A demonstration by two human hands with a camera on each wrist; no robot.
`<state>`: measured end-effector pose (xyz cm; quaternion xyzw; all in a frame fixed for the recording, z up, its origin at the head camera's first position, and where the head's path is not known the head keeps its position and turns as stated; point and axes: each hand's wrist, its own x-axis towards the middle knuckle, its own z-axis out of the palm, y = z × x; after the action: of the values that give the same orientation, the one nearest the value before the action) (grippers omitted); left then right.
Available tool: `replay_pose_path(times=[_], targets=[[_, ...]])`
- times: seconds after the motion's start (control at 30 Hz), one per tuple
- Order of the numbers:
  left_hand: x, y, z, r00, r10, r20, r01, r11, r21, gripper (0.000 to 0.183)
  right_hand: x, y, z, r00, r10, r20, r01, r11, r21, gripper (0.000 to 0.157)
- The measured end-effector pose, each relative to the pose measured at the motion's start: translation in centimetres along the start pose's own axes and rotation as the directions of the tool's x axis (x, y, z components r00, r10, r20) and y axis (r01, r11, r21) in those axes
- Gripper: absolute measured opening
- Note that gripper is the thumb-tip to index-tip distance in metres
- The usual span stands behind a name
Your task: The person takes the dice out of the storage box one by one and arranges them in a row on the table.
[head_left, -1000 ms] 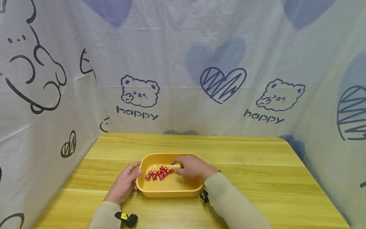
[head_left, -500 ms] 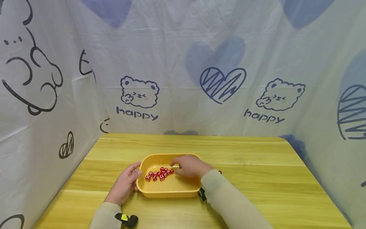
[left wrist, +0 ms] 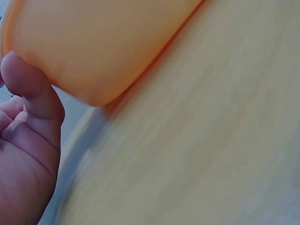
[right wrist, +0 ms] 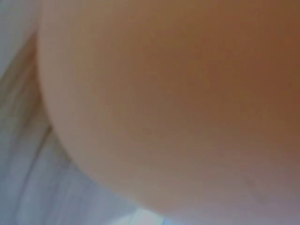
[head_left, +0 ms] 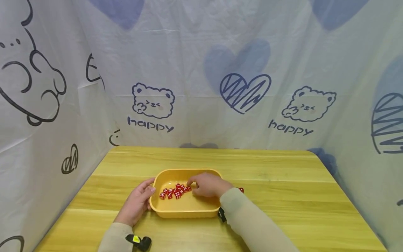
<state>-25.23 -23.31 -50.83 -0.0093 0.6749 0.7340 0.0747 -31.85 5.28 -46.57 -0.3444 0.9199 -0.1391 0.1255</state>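
Note:
In the head view, a yellow plastic tray [head_left: 185, 214] with raised walls sits on the table, and several red dice [head_left: 177, 191] with white dots lie clustered in its left half. My left hand [head_left: 135, 203] grips the tray's left end, thumb over the rim; the left wrist view shows that thumb [left wrist: 30, 84] against the tray wall [left wrist: 93, 51]. My right hand [head_left: 207, 184] reaches inside the tray from the right. Its index finger and thumb stand apart beside the rightmost dice; whether they touch one is unclear. A blurred tan-orange surface fills most of the right wrist view.
On the wooden table [head_left: 283, 189], a red die or dice [head_left: 241, 190] partly shows beyond my right forearm. White cloth printed with bears and hearts hangs behind the table [head_left: 195, 115] and along both sides. Wrist cameras [head_left: 143, 243] jut from the sleeves.
My right hand has lowered slightly toward the rightmost dice, and its forearm has shifted a little left. More of the red outside the tray shows. My left hand stays on the rim.

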Motion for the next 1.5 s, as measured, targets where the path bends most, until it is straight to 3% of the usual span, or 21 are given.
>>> replay_pose_path(times=[0.4, 0.63, 1.03, 1.5], targets=[[0.1, -0.2, -0.2, 1.000, 0.004, 0.010, -0.004, 1.000, -0.008, 0.052, -0.1, -0.4, 0.2, 0.999, -0.032, 0.021, 0.032, 0.999, 0.023, 0.011], [0.1, -0.2, -0.1, 1.000, 0.004, 0.012, -0.004, 1.000, -0.001, 0.053, -0.3, -0.5, 0.2, 0.999, -0.050, -0.001, 0.050, 0.999, 0.008, 0.008], [-0.2, 0.0, 0.1, 1.000, -0.008, 0.004, 0.008, 1.000, 0.004, 0.052, -0.5, -0.4, 0.2, 0.996, -0.066, -0.057, 0.068, 0.997, 0.033, 0.013], [-0.3, 0.1, 0.3, 1.000, -0.012, 0.009, 0.012, 1.000, 0.001, 0.054, -1.6, -0.7, -0.3, 0.980, -0.096, -0.177, 0.104, 0.994, 0.033, 0.018]])
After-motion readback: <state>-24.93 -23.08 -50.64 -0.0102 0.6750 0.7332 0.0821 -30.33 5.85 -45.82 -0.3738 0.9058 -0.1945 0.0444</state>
